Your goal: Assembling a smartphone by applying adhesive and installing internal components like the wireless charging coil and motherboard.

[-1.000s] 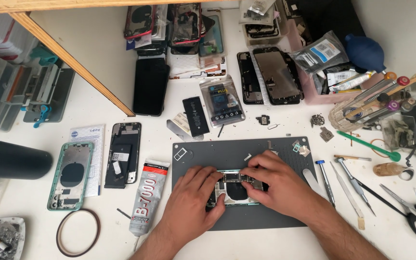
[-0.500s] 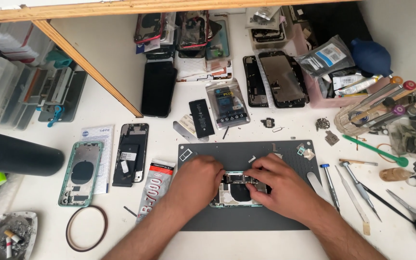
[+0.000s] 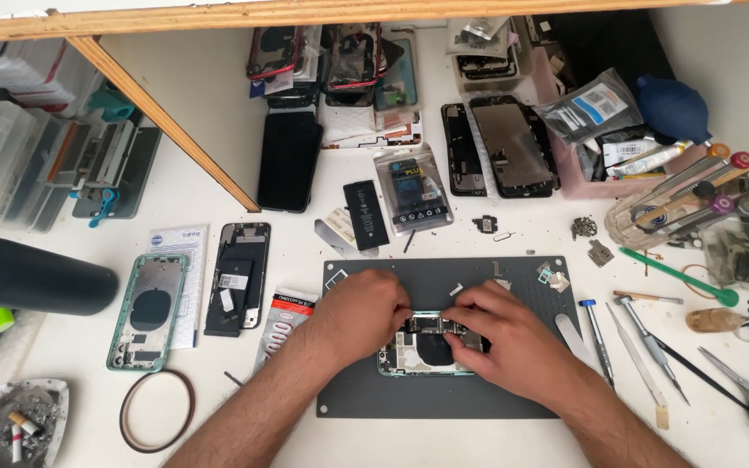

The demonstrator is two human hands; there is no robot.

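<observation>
The white tabletop (image 3: 218, 199) is covered with phone parts and tools, and the dark grey mat (image 3: 444, 399) lies in front of me. On the mat is the opened green phone (image 3: 422, 355), back side down; its inside is bare and no screen is on it, so I judge the work is somewhere in the middle. My left hand (image 3: 361, 312) and right hand (image 3: 509, 342) both rest on its upper end, fingers curled narrow, pressing the small board (image 3: 431, 326). Whether they pinch something, I cannot tell.
</observation>
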